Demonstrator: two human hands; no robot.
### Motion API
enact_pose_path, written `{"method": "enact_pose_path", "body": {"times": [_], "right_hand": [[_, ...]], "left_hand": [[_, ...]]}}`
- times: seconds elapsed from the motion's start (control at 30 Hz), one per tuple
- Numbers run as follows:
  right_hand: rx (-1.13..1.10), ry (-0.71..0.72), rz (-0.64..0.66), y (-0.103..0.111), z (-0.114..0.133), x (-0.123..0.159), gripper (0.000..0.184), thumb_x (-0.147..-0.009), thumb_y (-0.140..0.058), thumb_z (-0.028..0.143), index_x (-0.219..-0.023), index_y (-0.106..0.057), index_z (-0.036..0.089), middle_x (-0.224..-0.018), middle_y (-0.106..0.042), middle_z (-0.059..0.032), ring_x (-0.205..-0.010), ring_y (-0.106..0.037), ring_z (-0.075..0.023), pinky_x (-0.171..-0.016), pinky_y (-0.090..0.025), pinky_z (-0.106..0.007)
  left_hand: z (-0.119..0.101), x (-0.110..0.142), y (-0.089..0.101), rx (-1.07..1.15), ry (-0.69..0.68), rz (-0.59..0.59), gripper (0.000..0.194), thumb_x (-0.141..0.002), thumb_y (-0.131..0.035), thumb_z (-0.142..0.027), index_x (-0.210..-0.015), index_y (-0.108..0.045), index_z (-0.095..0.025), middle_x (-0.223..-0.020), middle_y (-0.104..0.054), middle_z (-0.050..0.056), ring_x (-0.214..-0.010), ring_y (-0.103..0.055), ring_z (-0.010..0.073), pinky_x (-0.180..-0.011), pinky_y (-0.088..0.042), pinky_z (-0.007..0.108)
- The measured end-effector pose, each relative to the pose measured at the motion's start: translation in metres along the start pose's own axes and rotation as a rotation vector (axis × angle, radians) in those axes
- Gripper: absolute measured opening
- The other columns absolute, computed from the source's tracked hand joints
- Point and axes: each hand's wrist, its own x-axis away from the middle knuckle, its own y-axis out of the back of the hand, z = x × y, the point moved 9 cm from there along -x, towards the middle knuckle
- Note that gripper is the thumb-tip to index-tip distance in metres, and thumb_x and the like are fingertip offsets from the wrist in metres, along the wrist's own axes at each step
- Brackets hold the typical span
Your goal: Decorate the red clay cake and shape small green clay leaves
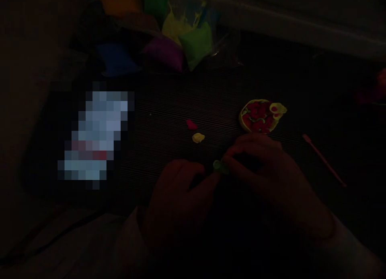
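Note:
Between my two hands is a small piece of light green clay. The fingertips of my right hand pinch it from the right. My left hand is curled, its thumb and fingers closed against the piece's left side. Just beyond my right hand lies a round clay pizza with a yellow rim, red filling, green strips and a pale yellow-and-pink piece at its upper right. Ahead of my left hand are a pink clay scrap and a pale yellow clay lump. Dim light hides finger detail.
A blurred-out bright phone-like screen is on the left. A thin pink stick tool lies on the dark table at right. Coloured clay packets, including a purple one and a green one, lie at the back. Something reddish shows at the right edge.

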Motion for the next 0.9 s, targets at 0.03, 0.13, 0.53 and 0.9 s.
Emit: {"method": "enact_pose_path", "body": {"times": [0.03, 0.13, 0.53, 0.9], "right_hand": [[-0.011, 0.005, 0.002, 0.0004, 0.0002, -0.0002, 0.009, -0.072, -0.055, 0.029, -0.068, -0.062, 0.026, -0.085, -0.060, 0.0017, -0.084, -0.055, -0.0188, -0.079, -0.036, -0.039], [-0.048, -0.006, 0.002, 0.0023, -0.0015, -0.0008, 0.007, -0.070, -0.056, 0.029, -0.067, -0.062, 0.026, -0.084, -0.060, 0.0015, -0.085, -0.055, -0.0192, -0.080, -0.037, -0.039], [0.032, -0.016, -0.044, 0.0035, -0.0082, -0.0012, 0.007, -0.072, -0.055, 0.027, -0.072, -0.062, 0.024, -0.083, -0.059, -0.0011, -0.083, -0.055, -0.0197, -0.077, -0.041, -0.039], [0.034, 0.028, -0.037, 0.0067, -0.0097, 0.0047, 0.017, -0.075, -0.052, 0.033, -0.088, -0.060, 0.025, -0.091, -0.060, -0.0013, -0.089, -0.055, -0.0202, -0.077, -0.042, -0.038]], "left_hand": [[-0.0009, -0.0004, -0.0012, -0.013, -0.004, 0.001, 0.021, -0.074, -0.052, -0.017, -0.092, -0.061, -0.021, -0.073, -0.056, 0.001, -0.068, -0.046, 0.0130, -0.060, -0.041, 0.026], [-0.0017, -0.0014, -0.0039, -0.046, -0.004, 0.003, 0.018, -0.077, -0.050, -0.019, -0.089, -0.062, -0.022, -0.072, -0.055, 0.001, -0.068, -0.045, 0.0131, -0.060, -0.039, 0.026], [0.0017, -0.0029, -0.0040, -0.030, 0.051, -0.020, 0.012, -0.074, -0.055, -0.018, -0.083, -0.062, -0.020, -0.075, -0.057, 0.002, -0.072, -0.046, 0.0139, -0.063, -0.041, 0.027], [-0.0006, -0.0070, -0.0067, 0.019, 0.008, 0.021, 0.016, -0.078, -0.050, -0.017, -0.087, -0.063, -0.017, -0.081, -0.062, 0.003, -0.076, -0.049, 0.0144, -0.068, -0.044, 0.028]]}}
